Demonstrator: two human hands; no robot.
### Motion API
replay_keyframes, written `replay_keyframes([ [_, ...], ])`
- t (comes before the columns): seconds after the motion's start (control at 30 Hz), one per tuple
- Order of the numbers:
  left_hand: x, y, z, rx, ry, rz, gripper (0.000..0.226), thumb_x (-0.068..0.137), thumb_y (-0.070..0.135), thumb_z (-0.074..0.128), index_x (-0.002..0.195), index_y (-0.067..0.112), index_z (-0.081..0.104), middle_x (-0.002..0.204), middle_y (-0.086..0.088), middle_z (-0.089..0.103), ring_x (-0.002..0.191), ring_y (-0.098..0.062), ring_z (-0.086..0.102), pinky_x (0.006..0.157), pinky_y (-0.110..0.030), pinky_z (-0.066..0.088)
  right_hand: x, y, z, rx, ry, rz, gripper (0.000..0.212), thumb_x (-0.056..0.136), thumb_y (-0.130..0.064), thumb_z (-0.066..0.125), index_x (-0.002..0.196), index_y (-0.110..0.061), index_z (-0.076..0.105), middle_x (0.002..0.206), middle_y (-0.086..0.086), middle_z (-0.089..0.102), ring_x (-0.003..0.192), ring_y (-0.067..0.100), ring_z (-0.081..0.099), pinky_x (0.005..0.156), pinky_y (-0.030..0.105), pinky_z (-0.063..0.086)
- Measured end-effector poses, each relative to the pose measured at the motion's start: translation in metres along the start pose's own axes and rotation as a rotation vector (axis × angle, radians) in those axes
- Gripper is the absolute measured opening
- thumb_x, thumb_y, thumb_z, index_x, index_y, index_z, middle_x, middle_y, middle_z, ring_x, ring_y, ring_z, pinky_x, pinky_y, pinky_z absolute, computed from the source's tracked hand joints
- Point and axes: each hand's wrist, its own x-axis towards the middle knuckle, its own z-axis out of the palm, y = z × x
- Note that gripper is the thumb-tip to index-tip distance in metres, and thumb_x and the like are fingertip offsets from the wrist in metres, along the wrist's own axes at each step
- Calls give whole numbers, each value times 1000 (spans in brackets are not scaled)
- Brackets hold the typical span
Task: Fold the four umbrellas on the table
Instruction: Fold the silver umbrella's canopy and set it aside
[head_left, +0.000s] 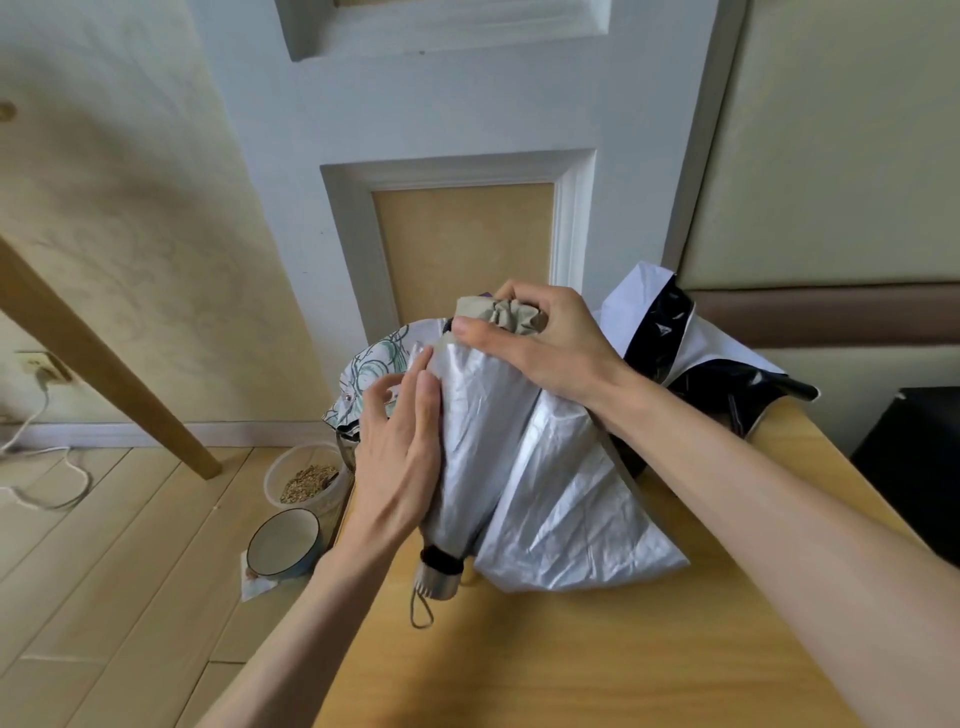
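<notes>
My right hand (545, 343): fingers pinching the beige bunched tip of the silver fabric umbrella (519, 447).
My left hand (400, 447): fingers straight, pressing its folds.

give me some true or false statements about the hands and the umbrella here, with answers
1. The right hand grips the bunched far end of the silver umbrella. True.
2. The left hand grips the umbrella's handle. False: its straight fingers lie against the canopy; the handle is free.
3. The handle is at the end nearest the person. True.
4. The bowl stands on the table. False: it stands on the floor.
</notes>
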Motion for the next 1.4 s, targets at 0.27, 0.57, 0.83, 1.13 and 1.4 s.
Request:
replay_keyframes([
  [0.27, 10, 4, -2, 111, 381, 17, 44, 105, 41, 58, 144, 22, 52, 136, -1, 45, 129, -23, 50, 110, -41, 42, 4, 7, 2, -160, 7, 14, 36, 84, -31, 91, 75, -9, 63, 63, -12, 52, 61, 8, 46, 58, 23, 39],
  [0.57, -40, 22, 8, -61, -135, 6, 91, 75, 85, 68, 153, 55, 33, 142, 22, 55, 118, 1, 63, 97, -29, 54, 9, 5, -3, -39, 102, 105, 34, 85, -34, 89, 78, -11, 65, 64, -7, 53, 64, 10, 47, 58, 20, 37],
  [0.83, -36, 31, 2, -369, -298, -317, 50, 81, 54, 75, 115, 17, 74, 95, 2, 82, 83, -15, 79, 66, -22, 58, 4, 3, -6, 4, 47, 148, 47, 85, -44, 86, 94, -1, 70, 81, 3, 59, 75, 11, 52, 69, 20, 42],
  [1.13, -20, 21, -2, -399, -175, -476, 68, 67, 68, 79, 107, 12, 76, 95, -6, 82, 89, -30, 79, 84, -45, 64, -17, -11, -36, -100, -190, 284, 89, 86, -57, 78, 162, -46, 31, 168, -21, 24, 143, -1, 38, 114, 26, 36],
  [1.4, -22, 24, 7, -504, 293, -285, 47, 84, 51, 83, 123, 30, 65, 111, 9, 76, 100, -8, 75, 81, -27, 61, -70, -22, -48, -386, -301, 184, 65, 81, -83, 62, 94, -21, 77, 108, -5, 60, 100, 1, 57, 93, 19, 41],
])
